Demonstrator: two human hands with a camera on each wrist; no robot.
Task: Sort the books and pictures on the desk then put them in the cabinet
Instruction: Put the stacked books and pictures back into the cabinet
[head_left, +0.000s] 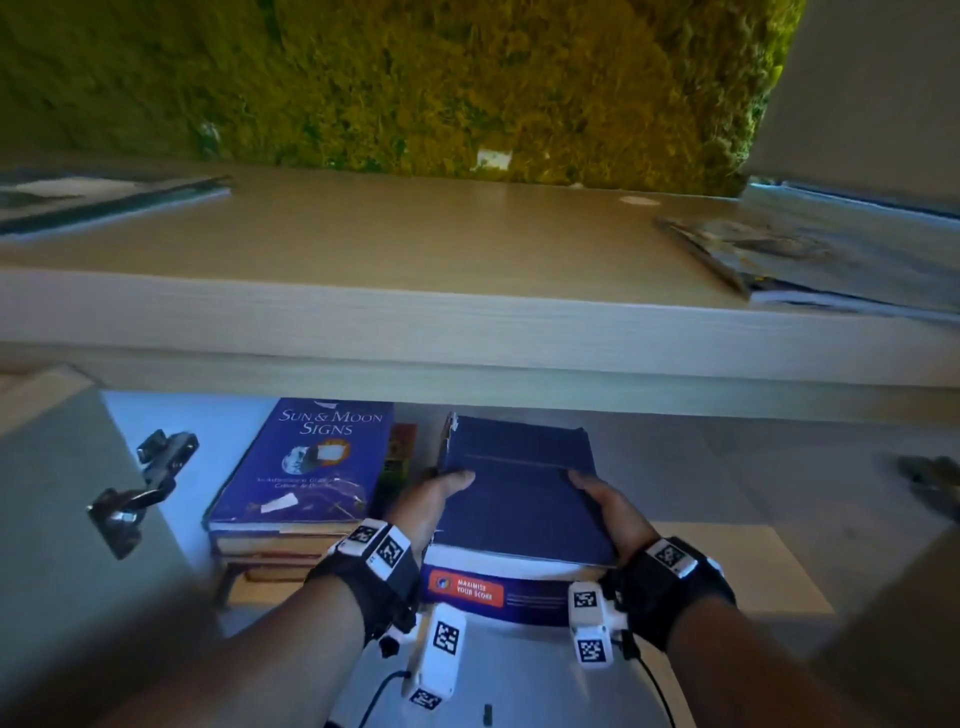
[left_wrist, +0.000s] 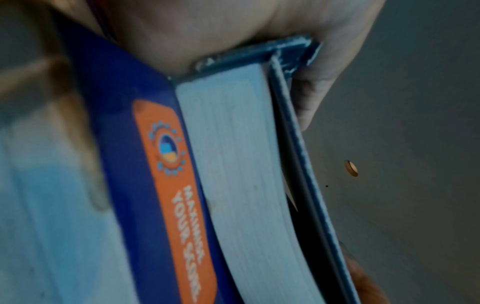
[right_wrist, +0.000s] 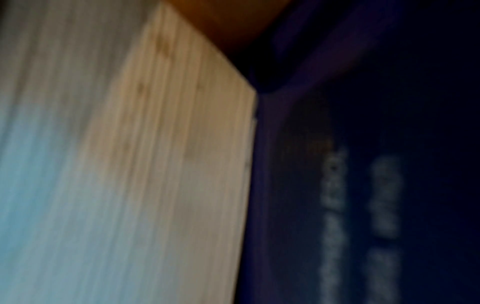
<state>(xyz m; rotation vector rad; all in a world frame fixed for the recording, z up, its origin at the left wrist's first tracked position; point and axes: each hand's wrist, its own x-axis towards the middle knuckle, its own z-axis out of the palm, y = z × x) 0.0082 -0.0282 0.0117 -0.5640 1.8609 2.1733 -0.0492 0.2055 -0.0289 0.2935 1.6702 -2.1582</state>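
Both hands hold a stack of two books at the cabinet's mouth: a plain dark blue book (head_left: 519, 483) lying on a thicker one with an orange "Maximise your score" label (head_left: 467, 590). My left hand (head_left: 431, 501) grips the stack's left side, thumb on the top cover. My right hand (head_left: 605, 506) grips the right side the same way. In the left wrist view the orange label (left_wrist: 166, 185), the page edges (left_wrist: 233, 154) and a worn blue cover (left_wrist: 293, 115) fill the frame. The right wrist view is a blur of page edges (right_wrist: 155, 164) and dark blue cover (right_wrist: 363, 185).
Inside the cabinet, left of my stack, a "Sun & Moon Signs" book (head_left: 306, 462) tops a pile of books. Open cabinet doors with metal hinges (head_left: 140, 488) flank the opening. On the desk top (head_left: 415, 244) above, pictures lie at far left (head_left: 104, 200) and right (head_left: 831, 260).
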